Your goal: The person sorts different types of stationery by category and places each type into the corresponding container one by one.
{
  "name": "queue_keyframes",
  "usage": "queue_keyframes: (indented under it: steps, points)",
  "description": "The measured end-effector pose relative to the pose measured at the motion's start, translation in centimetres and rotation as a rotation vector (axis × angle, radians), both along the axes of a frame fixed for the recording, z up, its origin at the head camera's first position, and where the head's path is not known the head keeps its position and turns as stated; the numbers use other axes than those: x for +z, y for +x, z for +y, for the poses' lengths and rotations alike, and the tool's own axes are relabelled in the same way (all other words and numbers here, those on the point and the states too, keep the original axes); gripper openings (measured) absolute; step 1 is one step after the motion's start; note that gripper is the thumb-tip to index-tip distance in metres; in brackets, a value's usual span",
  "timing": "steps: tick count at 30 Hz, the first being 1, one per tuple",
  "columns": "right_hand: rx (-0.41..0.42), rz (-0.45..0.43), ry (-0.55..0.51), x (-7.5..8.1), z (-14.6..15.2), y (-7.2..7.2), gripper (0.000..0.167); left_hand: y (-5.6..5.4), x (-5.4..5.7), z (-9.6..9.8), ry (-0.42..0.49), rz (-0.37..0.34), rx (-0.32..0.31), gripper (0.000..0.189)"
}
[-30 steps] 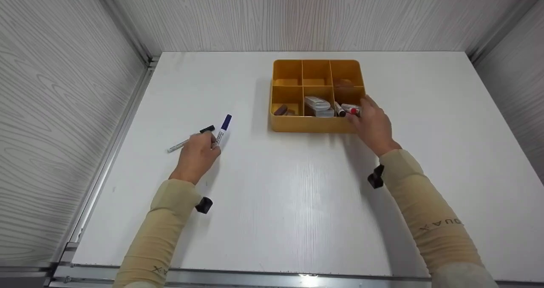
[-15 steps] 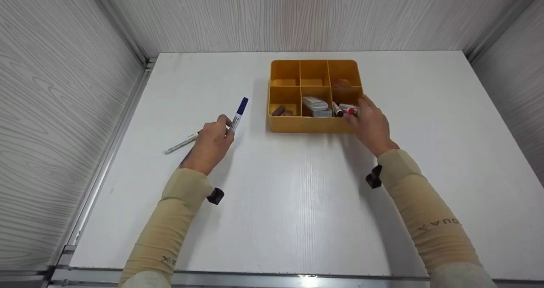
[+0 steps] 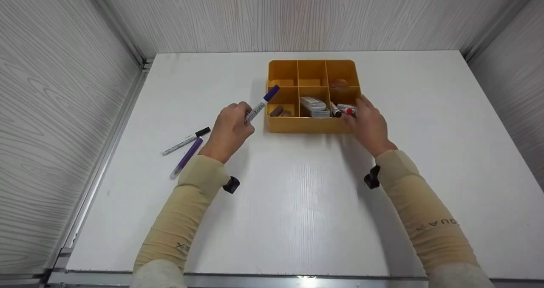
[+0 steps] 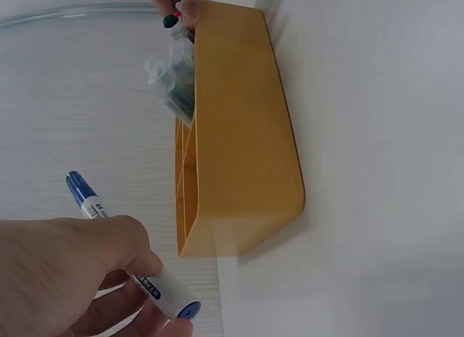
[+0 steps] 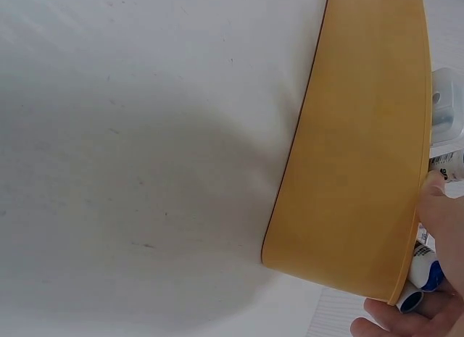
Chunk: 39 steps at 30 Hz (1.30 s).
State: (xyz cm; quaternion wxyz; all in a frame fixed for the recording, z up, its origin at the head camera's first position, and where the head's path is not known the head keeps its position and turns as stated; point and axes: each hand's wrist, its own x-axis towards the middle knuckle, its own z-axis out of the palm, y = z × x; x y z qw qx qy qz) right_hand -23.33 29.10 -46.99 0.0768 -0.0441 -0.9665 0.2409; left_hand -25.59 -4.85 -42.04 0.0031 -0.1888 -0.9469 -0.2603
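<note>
My left hand (image 3: 230,130) pinches a white marker (image 3: 256,111) with a blue-purple cap, held tilted beside the left end of the yellow compartment box (image 3: 312,125). Its cap end overlaps the box's left edge in the head view. In the left wrist view, thumb and fingers wrap the marker's barrel (image 4: 168,292). At the box's front right corner, my right hand (image 3: 372,125) grips the wall, its thumb at the rim in the right wrist view. Several markers, one black-ended (image 3: 336,111) and one red-ended (image 3: 349,111), lie in the front right compartment, partly behind that hand.
On the white table (image 3: 272,220) at left lie a black-capped pen (image 3: 185,142) and a purple pen (image 3: 187,158). Clear plastic cases (image 3: 315,106) fill the front middle compartment; small brown pieces (image 3: 277,111) lie in the front left one. Wood-grain panels surround the table.
My left hand has lifted the blue-capped marker and carried it right and away from me toward the box, uncovering the two pens. My right hand stays at the box corner.
</note>
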Motion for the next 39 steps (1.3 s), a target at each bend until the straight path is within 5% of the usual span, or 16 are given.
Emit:
queue_keyframes:
  steps: [12,24,29,39]
  points:
    - [-0.014,-0.057,-0.006,0.0,-0.2,-0.2,0.064,-0.4,1.7,5.4,-0.044,0.03,-0.154,0.024]
    - [-0.026,-0.103,-0.033,0.5,-0.3,-0.2,0.068,-1.1,2.5,9.8,-0.122,0.074,-0.213,0.021]
    - [-0.018,-0.053,-0.002,0.2,-0.1,-0.1,0.065,-1.1,2.8,11.9,-0.186,0.075,-0.233,0.018]
    - [-0.015,0.023,0.026,-0.3,0.0,-0.1,0.061,-0.7,2.4,14.8,-0.331,0.214,-0.264,0.016]
